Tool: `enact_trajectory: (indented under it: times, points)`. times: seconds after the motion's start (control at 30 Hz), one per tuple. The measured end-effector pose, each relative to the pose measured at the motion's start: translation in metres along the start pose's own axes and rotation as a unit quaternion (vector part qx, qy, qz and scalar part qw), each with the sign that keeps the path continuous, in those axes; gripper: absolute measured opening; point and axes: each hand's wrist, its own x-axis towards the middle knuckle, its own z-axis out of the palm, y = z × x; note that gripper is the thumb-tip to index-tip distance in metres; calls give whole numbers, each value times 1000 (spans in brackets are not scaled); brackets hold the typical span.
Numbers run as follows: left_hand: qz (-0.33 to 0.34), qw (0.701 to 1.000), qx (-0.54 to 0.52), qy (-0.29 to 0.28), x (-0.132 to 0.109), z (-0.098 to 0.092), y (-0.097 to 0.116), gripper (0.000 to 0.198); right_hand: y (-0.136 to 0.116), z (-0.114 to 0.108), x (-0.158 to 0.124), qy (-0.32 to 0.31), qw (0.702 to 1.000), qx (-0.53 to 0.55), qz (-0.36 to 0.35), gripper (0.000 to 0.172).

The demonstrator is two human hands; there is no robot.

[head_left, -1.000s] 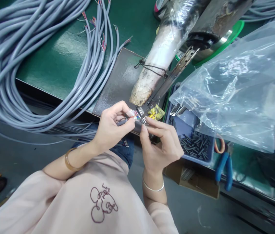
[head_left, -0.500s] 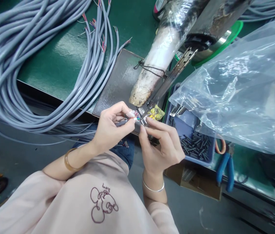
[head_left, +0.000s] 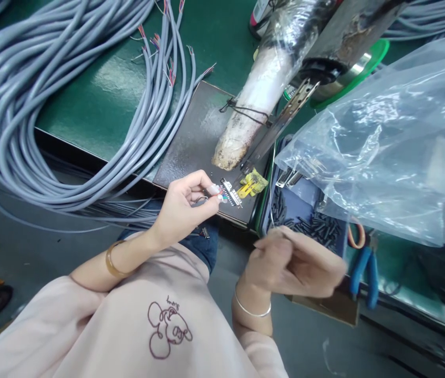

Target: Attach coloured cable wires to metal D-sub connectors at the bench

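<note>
Left grip [head_left: 185, 207] pinching coloured wires [head_left: 224, 198] beside the pin connector [head_left: 231, 193].
Its thumb and forefinger are closed on them; the connector lies just past these fingertips on the dark plate [head_left: 190, 131], pins facing the left grip, long axis crosswise, slanting rightward and nearer the body. Setting wires against pins looks the step in hand; the next move seems to call for steady alignment. Farther right, the right grip [head_left: 293, 262] is curled, too blurred to tell its hold.
</note>
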Motion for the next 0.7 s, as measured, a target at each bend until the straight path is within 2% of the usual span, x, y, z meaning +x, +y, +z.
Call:
enact_trajectory:
  times: [0.03, 0.1, 0.2, 0.27, 0.33, 0.5, 0.7]
  points:
    - [-3, 1000, -8, -8, 0, -1, 1, 13, -1, -1, 0, 47, 999, 15, -7, 20]
    - [-12, 999, -25, -31, -1, -2, 2, 14, -4, -1, 0, 87, 996, 23, -12, 29]
    - [-32, 996, -48, -63, -3, -6, 1, 16, -10, 0, 0, 5, 1000, -12, 11, 25]
    - [-44, 992, -77, -84, -5, -9, -1, 19, -14, 1, 0, -66, 997, -32, -1, 20]
    - [-46, 987, -111, -106, -8, -13, -4, 17, -17, 2, -1, -105, 994, -34, -12, 18]
    - [-57, 974, -169, -142, -12, -23, -12, 8, -23, 3, -6, -97, 995, -9, -22, 20]
    - [-47, 961, -215, -165, -16, -33, -18, 19, -29, 0, -11, -98, 992, -34, -69, 20]
